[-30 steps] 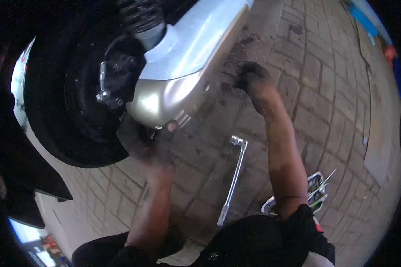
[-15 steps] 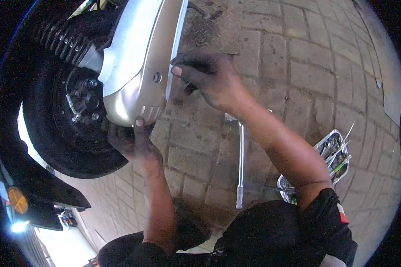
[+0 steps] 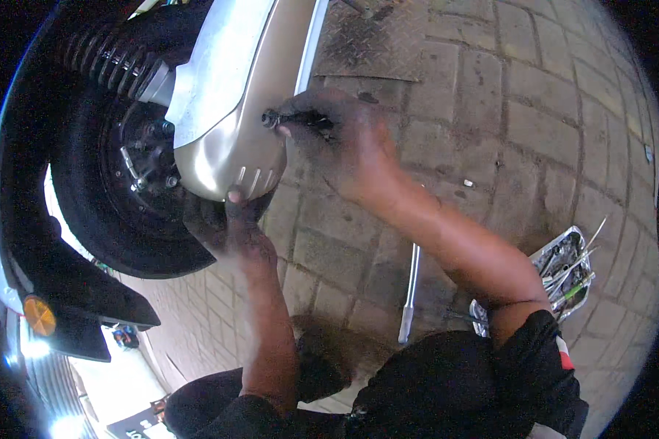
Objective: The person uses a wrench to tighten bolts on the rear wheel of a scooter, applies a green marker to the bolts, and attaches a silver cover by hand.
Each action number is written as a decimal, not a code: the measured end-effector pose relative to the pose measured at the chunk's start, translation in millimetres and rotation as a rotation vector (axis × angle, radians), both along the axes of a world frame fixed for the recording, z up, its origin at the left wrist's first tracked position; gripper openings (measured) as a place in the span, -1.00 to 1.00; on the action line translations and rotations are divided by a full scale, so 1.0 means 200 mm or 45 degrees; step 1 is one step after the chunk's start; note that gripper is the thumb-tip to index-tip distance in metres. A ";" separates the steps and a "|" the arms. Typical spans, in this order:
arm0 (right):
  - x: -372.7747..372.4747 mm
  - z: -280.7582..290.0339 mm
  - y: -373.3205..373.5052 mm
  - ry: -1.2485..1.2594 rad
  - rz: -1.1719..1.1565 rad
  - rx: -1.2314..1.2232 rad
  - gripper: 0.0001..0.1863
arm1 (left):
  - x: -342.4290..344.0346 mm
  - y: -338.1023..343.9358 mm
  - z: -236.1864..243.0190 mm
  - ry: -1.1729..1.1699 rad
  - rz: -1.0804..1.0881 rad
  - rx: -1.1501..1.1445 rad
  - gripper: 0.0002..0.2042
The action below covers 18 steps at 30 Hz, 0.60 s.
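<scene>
A gold and pale silver scooter side cover (image 3: 260,88) slants down in front of the black rear wheel (image 3: 80,190). My left hand (image 3: 238,223) grips its rounded lower end, thumb on the slotted edge and fingers underneath. Close to the cover's outer edge, my right hand (image 3: 337,128) has thumb and fingers pinched together on a small dark bolt-like part (image 3: 272,118) against the round hole in the cover. Its exact shape is partly hidden by the fingers. Dirt darkens both hands.
A long-handled wrench (image 3: 410,300) lies on the brick paving, partly under my right forearm. Further right stands a metal tray (image 3: 564,252) of tools. The coil spring shock (image 3: 117,62) is above the wheel; a dark fender with an orange reflector (image 3: 39,315) is at left.
My right hand has moved from the cover's outer edge onto the round hole, bringing the dark part there. My left hand keeps its hold at the lower end. The view has shifted slightly.
</scene>
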State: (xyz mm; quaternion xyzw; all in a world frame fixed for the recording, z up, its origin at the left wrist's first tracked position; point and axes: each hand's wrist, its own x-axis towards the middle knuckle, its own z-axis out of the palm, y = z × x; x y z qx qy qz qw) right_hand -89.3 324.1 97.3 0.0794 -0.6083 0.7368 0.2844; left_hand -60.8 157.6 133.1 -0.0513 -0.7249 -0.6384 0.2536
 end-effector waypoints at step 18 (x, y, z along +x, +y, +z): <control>-0.03 0.00 0.02 0.186 -0.120 0.233 -0.77 | -0.01 0.05 -0.02 -0.021 0.004 0.026 -0.29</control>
